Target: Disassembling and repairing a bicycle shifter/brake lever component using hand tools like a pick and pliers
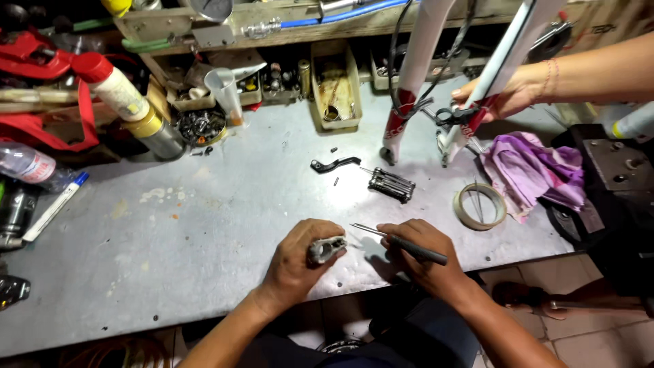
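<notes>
I see left hand (296, 262) fingers wrapped round small grey metal part (325, 249) | right hand (422, 255) pinching thin pick (402, 243), tip just beside part | black lever (334, 164) already off, reassembly not begun

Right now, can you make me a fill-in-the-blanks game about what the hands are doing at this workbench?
1. The left hand grips a small grey metal part, and the right hand holds a thin ____ with a dark handle.
2. The black lever lies on the ____.
3. The purple cloth lies right of the roll of ____.
4. Another person's hand holds the white bike ____.

Missing words: tool; bench; tape; fork
</notes>
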